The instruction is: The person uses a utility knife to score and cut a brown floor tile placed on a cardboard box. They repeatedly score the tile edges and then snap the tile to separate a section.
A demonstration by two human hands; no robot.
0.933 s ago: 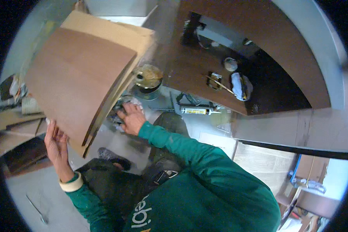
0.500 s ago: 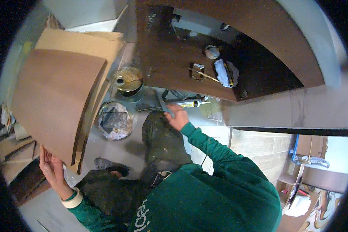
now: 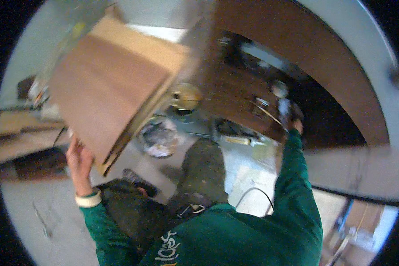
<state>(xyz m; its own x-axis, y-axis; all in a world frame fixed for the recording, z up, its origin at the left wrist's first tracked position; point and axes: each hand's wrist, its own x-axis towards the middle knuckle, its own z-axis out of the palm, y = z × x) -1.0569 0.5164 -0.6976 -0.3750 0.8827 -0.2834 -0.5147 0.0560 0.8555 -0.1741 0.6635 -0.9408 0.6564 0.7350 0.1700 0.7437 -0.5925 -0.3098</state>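
Holding brown panel (image 3: 106, 91): left fingers (image 3: 76, 150) | right hand (image 3: 298, 127) (blurred): fingers, can't tell | green sweater (image 3: 244, 239): white lettering (image 3: 167, 249)

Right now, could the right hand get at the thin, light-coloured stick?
Probably yes: the right hand looks close to the lower end of the stick, with nothing visible between them.

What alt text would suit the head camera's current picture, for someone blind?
A person's left hand holds a brown panel near its lower corner, while the blurred right hand reaches over a dark brown surface, close to a whitish bundle. A can and a round, stained container sit between the hands.
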